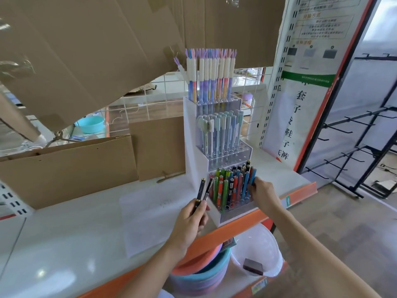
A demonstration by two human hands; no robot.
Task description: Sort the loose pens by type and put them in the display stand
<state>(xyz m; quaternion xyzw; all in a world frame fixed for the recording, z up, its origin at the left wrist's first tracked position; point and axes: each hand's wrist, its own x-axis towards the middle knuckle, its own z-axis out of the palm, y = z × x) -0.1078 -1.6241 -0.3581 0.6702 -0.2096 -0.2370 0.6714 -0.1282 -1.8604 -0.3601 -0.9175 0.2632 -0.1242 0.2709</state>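
The left hand (191,218) is closed around two black pens (203,191), which it holds by their lower ends so that they stand up and lean a little to the right; their tips are just beside the left edge of the display stand (191,130). The right hand (262,193) is to the right of the left hand, at the lowest step of the stand. Its fingers are bent and touch the coloured pens (232,186) that stand there, at the right end of the row; I cannot tell if it pinches one pen or only presses against them. Above this hand, on the middle step, stand pale blue capped pens (221,132), and higher, on the top step, pastel pens with cream caps (209,76). The stand rests on a white shelf (75,233) with an orange edge. Below both hands are stacked plastic basins (199,274).
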